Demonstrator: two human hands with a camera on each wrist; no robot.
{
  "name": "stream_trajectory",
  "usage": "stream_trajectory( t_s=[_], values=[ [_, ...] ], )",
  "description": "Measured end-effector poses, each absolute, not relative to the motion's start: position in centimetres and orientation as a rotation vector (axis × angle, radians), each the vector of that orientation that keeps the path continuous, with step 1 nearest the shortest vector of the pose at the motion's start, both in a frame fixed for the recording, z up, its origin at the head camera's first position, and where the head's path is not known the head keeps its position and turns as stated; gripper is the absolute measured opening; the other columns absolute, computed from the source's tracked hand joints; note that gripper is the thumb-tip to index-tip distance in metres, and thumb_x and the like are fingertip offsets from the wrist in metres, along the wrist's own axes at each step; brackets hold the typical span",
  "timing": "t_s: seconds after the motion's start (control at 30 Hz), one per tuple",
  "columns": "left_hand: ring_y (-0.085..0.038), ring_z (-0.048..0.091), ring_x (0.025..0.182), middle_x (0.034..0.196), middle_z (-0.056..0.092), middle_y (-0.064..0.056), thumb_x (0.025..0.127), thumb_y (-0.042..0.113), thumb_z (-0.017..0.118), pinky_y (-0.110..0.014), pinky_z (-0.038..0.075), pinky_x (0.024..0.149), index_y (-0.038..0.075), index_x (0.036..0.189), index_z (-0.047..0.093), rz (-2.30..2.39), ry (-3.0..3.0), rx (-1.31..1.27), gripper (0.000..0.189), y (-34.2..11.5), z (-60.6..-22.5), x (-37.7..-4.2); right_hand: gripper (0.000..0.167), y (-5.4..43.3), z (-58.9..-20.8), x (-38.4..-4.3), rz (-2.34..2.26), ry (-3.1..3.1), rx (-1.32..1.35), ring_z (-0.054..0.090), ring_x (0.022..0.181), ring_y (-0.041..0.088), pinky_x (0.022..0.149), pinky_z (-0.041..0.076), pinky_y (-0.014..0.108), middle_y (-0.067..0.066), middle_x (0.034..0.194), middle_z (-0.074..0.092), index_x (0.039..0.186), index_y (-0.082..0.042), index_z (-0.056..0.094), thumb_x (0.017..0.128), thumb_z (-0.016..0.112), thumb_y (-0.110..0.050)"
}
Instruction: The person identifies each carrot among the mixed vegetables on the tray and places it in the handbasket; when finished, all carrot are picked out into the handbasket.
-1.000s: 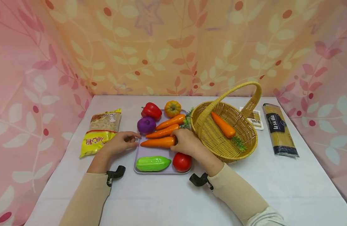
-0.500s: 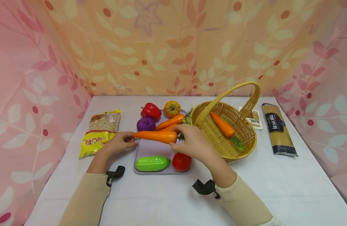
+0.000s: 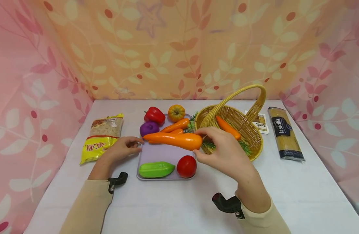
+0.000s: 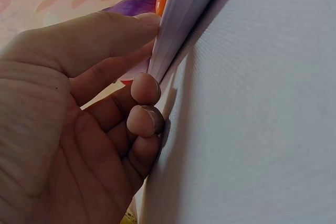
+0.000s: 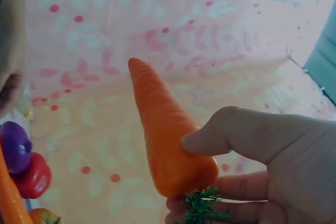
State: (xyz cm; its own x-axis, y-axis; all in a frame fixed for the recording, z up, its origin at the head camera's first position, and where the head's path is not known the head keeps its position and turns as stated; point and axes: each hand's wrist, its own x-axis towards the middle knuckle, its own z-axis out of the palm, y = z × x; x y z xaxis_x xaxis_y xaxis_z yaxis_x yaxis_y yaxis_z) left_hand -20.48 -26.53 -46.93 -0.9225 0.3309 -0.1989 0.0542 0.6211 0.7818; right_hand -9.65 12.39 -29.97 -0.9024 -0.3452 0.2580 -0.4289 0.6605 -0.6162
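Observation:
My right hand (image 3: pixel 226 152) grips an orange carrot (image 3: pixel 176 139) by its thick end, thumb on one side and fingers on the other. The carrot is raised over the lilac tray (image 3: pixel 157 153), tip pointing left; its green leaf tuft (image 5: pixel 202 205) shows below the fingers in the right wrist view. At the tray's left edge, my left hand (image 3: pixel 123 149) holds the rim, thumb tip and index finger right at it in the left wrist view. Two more carrots (image 3: pixel 179 124) lie on the tray, one partly hidden behind the raised one.
The tray also bears a red pepper (image 3: pixel 154 116), purple vegetable (image 3: pixel 149 129), small pumpkin (image 3: pixel 176 113), green gourd-like vegetable (image 3: pixel 156 169) and tomato (image 3: pixel 186 166). A handled wicker basket (image 3: pixel 256 143) with a carrot inside stands right, near pasta (image 3: pixel 286 135). A yellow food bag (image 3: pixel 100 143) lies left.
My right hand has lifted the front carrot off the tray and carried it up and to the right, toward the basket. My left hand has stayed at the tray's edge.

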Motion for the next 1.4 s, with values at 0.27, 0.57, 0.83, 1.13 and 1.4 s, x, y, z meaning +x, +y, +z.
stream_trajectory(
  t_s=[0.27,0.57,0.83,1.13,1.4],
  values=[
    [-0.026,0.053,0.087,0.091,0.059,-0.007,0.094,0.029,0.077,-0.034,0.043,0.071,0.02,0.124,0.072,1.203,2.528,0.34,0.032,-26.8,-47.1,-20.2,0.045,15.2,-29.2,-8.3,1.029,-2.691,0.565,0.063,0.099,0.017,0.088,0.054,0.043,-0.002,0.109,0.068,0.12,-0.01,0.069,0.079,0.087,-0.012],
    [-0.026,0.053,0.088,0.091,0.058,-0.007,0.093,0.028,0.078,-0.032,0.042,0.071,0.019,0.124,0.073,1.223,2.525,0.324,0.032,-27.1,-47.4,-19.9,0.049,18.9,-28.6,-6.9,0.999,-2.676,0.38,0.063,0.102,0.021,0.094,0.049,0.023,0.005,0.113,0.068,0.125,-0.008,0.065,0.081,0.086,-0.008],
    [-0.026,0.053,0.088,0.09,0.058,-0.007,0.093,0.029,0.077,-0.032,0.042,0.071,0.019,0.123,0.073,1.216,2.53,0.332,0.032,-27.0,-47.3,-19.9,0.052,23.3,-29.6,-5.7,0.976,-2.72,0.092,0.063,0.106,0.029,0.088,0.041,0.006,0.014,0.119,0.066,0.131,-0.006,0.061,0.087,0.083,-0.017],
    [-0.026,0.053,0.088,0.09,0.058,-0.007,0.094,0.027,0.077,-0.032,0.043,0.071,0.02,0.122,0.073,1.221,2.532,0.351,0.03,-26.7,-46.8,-20.1,0.059,26.1,-31.2,-6.5,0.891,-2.828,-0.29,0.06,0.108,0.048,0.076,0.056,0.06,0.029,0.124,0.062,0.14,-0.005,0.053,0.094,0.073,-0.035],
    [-0.026,0.053,0.09,0.091,0.058,-0.007,0.094,0.027,0.076,-0.035,0.043,0.073,0.02,0.122,0.073,1.211,2.535,0.343,0.029,-26.5,-46.8,-20.2,0.067,27.4,-33.1,-10.4,0.897,-2.931,-0.401,0.054,0.108,0.047,0.077,0.054,0.058,0.031,0.126,0.057,0.139,0.004,0.049,0.093,0.071,-0.04]
  ],
)
